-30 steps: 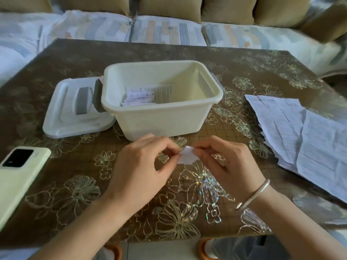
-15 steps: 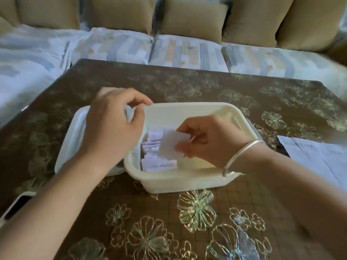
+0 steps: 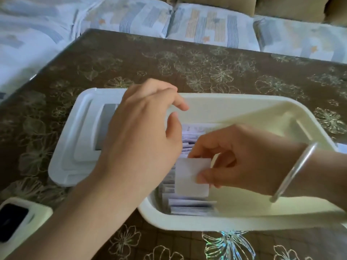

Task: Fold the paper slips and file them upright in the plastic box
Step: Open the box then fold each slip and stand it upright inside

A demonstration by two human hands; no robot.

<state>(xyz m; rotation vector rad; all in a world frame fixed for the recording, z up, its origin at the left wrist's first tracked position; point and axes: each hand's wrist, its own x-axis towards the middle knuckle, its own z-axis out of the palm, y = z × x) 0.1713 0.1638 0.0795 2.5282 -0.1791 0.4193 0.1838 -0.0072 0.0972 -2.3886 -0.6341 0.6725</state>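
Observation:
A cream plastic box [image 3: 234,221] stands on the table in front of me. Along its left side runs a row of folded paper slips [image 3: 189,207] standing on edge. My right hand [image 3: 242,158] reaches into the box and pinches a folded white slip [image 3: 189,175] between thumb and fingers, holding it upright over the row. My left hand [image 3: 142,132] hovers over the box's left rim with fingers apart and curled, holding nothing, and hides part of the row.
The box's white lid [image 3: 75,147] lies flat just left of the box. A phone in a pale case [image 3: 16,222] sits at the near left edge. The brown floral table [image 3: 206,68] has a sofa with patterned cushions [image 3: 206,25] behind it.
Both hands left the table in front of the box and went to it. The right hand carried the folded slip inside and lowered it toward the row; the left hand hovers over the left rim.

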